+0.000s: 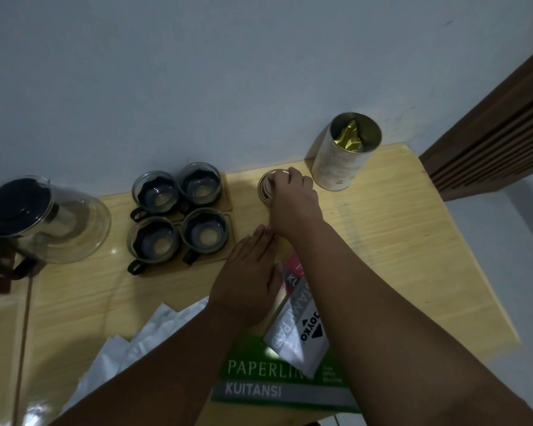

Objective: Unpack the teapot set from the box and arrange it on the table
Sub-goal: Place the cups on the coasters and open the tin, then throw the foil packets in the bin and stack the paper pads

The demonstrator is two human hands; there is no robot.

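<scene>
Teapot (43, 222) stands on the worktop (397, 241) at nine o'clock of four glass cups (154, 241). Right hand (289, 198) grips a round lid (265, 189) at eight o'clock of the open tin (342, 161); left hand (246, 281) lies flat, fingers straight.

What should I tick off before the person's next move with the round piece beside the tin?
1. Right hand has hold of the round piece: ok, fingers curl over its rim.
2. Left hand is free: ok, it lies flat on a packet.
3. Four cups sit on wooden coasters: ok.
4. Teapot stands fully on the table: cannot tell.
5. Open tin is clear of the right hand: ok.
6. White wrapping cleared away: not ok.
</scene>
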